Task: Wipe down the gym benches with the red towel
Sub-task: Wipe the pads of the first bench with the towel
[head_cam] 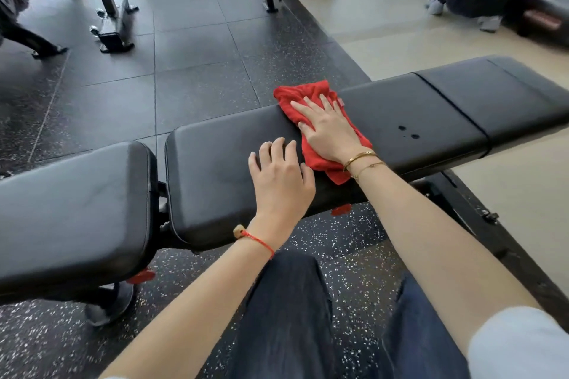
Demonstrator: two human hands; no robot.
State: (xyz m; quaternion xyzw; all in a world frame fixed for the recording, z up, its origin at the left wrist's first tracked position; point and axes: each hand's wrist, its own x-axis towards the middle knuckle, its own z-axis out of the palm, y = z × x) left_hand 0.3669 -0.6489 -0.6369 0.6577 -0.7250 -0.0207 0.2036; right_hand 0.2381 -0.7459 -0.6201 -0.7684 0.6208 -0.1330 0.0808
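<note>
Pressing the red towel (320, 129) flat on the bench (400, 114), your right hand (328, 129) lies spread, your left hand (281, 175) resting loosely beside it.

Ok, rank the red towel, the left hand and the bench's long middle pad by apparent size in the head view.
1. Middle pad
2. Red towel and left hand: look alike, since the right hand hides part of the towel.
</note>
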